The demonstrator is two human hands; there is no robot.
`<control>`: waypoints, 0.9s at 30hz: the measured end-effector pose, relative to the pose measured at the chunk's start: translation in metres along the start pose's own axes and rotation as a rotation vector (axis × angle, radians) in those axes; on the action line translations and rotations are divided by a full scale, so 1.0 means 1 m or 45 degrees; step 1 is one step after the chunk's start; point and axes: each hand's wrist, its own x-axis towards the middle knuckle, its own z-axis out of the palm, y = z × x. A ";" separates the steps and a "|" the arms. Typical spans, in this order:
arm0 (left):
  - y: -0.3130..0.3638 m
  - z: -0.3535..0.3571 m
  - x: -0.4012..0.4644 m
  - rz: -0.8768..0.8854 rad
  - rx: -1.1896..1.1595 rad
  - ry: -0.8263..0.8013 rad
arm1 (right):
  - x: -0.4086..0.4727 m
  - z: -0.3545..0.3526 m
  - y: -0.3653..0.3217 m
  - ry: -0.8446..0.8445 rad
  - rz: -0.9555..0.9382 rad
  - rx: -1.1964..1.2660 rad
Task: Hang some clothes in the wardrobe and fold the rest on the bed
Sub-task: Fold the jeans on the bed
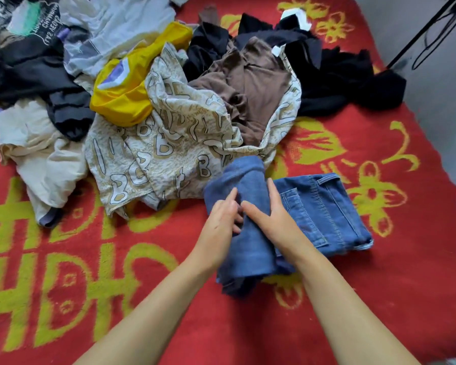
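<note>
A pair of blue jeans point(324, 206) lies partly folded on the red bed cover point(379, 299), its legs doubled over into a thick strip that runs toward me. My left hand point(219, 230) grips the left edge of that strip, fingers curled into the denim. My right hand point(274, 219) presses flat on top of the fold, fingers straight. Behind the jeans lies a heap of unfolded clothes: a cream patterned shirt point(169, 143), a brown top point(258, 90), a yellow garment point(127, 88) and black clothes point(340, 75).
More garments spread to the left: a cream piece point(37, 154), dark ones point(37, 72) and a pale grey one point(116, 25). The bed's right edge meets a grey floor point(445, 88), where a black stand with cables point(429, 30) leans.
</note>
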 end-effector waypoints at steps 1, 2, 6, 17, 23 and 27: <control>0.002 0.021 0.006 -0.007 0.025 -0.075 | -0.001 -0.020 0.001 0.075 0.000 -0.102; 0.004 0.038 0.013 -0.021 0.036 -0.129 | 0.000 -0.038 0.005 0.139 -0.003 -0.221; -0.019 0.086 0.037 0.210 0.573 -0.170 | 0.022 -0.094 0.033 0.315 0.007 -0.794; -0.117 0.096 0.063 0.209 1.721 -0.019 | 0.053 -0.091 0.147 0.226 -0.100 -1.536; -0.108 0.084 0.055 0.110 1.524 0.010 | 0.053 -0.091 0.133 0.130 0.013 -1.495; -0.100 0.051 0.040 -0.361 0.487 0.481 | 0.043 -0.071 0.102 0.138 0.153 -1.453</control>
